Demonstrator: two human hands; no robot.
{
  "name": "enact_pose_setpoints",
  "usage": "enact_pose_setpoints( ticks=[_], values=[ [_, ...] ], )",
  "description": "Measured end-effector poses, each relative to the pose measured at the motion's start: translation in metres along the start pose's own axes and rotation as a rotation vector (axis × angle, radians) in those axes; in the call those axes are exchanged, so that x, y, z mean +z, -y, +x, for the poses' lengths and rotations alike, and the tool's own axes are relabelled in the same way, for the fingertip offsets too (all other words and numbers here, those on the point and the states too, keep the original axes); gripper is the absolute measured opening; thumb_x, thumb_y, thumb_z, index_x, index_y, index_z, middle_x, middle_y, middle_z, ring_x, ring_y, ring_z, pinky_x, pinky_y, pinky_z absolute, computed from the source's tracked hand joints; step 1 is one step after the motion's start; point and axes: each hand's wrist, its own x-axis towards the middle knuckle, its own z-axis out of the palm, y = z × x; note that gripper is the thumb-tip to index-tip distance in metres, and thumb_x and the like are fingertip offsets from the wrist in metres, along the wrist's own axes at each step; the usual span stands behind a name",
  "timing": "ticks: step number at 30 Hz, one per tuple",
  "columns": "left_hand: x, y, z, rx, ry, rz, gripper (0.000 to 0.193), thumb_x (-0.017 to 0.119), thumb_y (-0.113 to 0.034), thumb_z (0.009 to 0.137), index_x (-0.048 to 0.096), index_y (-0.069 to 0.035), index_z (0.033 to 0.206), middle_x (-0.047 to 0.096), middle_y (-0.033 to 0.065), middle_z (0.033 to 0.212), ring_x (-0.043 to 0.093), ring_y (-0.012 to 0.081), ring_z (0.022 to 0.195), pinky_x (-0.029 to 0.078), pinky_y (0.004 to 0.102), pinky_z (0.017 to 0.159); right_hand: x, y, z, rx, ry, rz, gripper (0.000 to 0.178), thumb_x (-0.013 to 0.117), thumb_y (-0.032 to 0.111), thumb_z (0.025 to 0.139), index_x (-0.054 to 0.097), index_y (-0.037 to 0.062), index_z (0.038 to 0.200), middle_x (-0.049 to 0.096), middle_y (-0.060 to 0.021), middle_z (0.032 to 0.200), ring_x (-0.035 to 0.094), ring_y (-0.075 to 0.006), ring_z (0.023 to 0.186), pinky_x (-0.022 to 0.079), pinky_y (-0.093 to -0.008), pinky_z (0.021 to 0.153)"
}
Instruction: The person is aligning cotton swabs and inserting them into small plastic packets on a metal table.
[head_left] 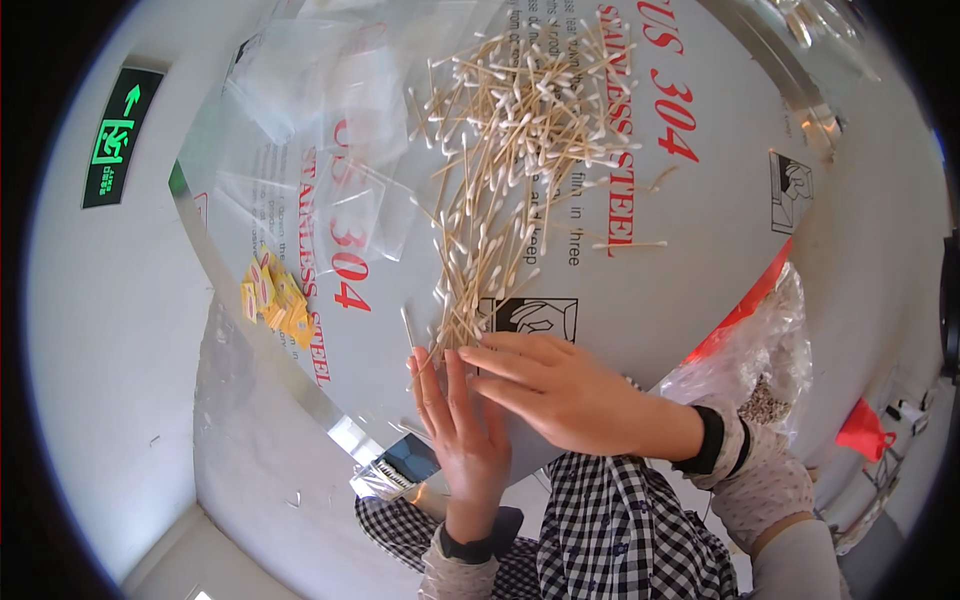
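Note:
A long heap of cotton swabs (pixel 540 110) with wooden sticks and white tips spreads from the far side of the table toward me. My left hand (pixel 460 420) is at the near end of the heap, its fingers stretched out and fingertips touching the sticks. From the right, my right hand (pixel 575 395) reaches across with extended fingers, their tips on the same nearest swabs, close to the left fingers. Both hands look open; whether any swab is pinched under the fingertips is hard to see.
Clear plastic bags (pixel 350 200) lie on the left of the film-covered table (pixel 680 230). Nearer is a small pile of yellow packets (pixel 278 300). A dark, clear-edged box (pixel 405 462) sits by the near left edge. Off the right edge stands a large clear plastic bag (pixel 790 340).

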Motion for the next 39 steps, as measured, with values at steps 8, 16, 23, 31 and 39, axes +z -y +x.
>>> enact_pose_setpoints(
  ticks=[8,16,23,31,39],
  values=[
    [-0.002,0.002,0.003,0.022,-0.019,-0.128,0.062,0.064,-0.009,0.087,0.039,0.003,0.142,0.030,0.0294,0.151,0.028,0.0480,0.140,0.025,0.0565,0.113,-0.088,-0.073,0.026,0.258,-0.413,-0.324,0.018,0.064,0.000,0.082,0.061,0.0052,0.099,0.064,-0.0098,0.101,0.060,-0.0309,0.098,0.048,-0.0392,0.085],
    [-0.031,0.015,-0.046,-0.209,-0.215,-0.097,0.054,0.066,0.000,0.082,0.047,0.003,0.132,0.047,0.0241,0.131,0.047,0.0381,0.120,0.041,0.0460,0.099,-0.089,-0.083,0.045,0.287,-0.381,-0.386,0.020,0.064,-0.001,0.081,0.060,0.0060,0.100,0.064,-0.0072,0.092,0.063,-0.0270,0.085,0.050,-0.0363,0.074],
    [-0.022,0.017,-0.055,-0.410,-0.106,-0.218,0.028,0.064,0.008,0.080,0.061,0.001,0.107,0.056,0.0154,0.110,0.054,0.0295,0.101,0.045,0.0361,0.084,-0.073,-0.052,0.022,0.313,-0.261,-0.095,0.011,0.064,0.000,0.085,0.061,0.0041,0.094,0.064,-0.0066,0.084,0.061,-0.0218,0.075,0.048,-0.0342,0.064],
    [-0.001,-0.004,0.008,-0.220,-0.117,-0.363,0.019,0.056,0.009,0.086,0.062,0.002,0.104,0.056,0.0147,0.112,0.058,0.0221,0.088,0.049,0.0298,0.077,-0.088,-0.055,0.017,0.492,-0.337,-0.242,0.014,0.067,0.002,0.084,0.061,0.0032,0.095,0.066,-0.0050,0.087,0.063,-0.0178,0.075,0.048,-0.0288,0.063],
    [0.006,-0.008,0.014,-0.244,-0.261,-0.590,0.019,0.058,0.011,0.086,0.052,0.000,0.100,0.053,0.0125,0.109,0.054,0.0188,0.099,0.046,0.0285,0.086,-0.061,-0.046,0.033,0.566,-0.241,-0.098,0.023,0.069,-0.006,0.078,0.052,0.0025,0.093,0.062,-0.0077,0.083,0.064,-0.0196,0.073,0.051,-0.0316,0.061]
  ],
)
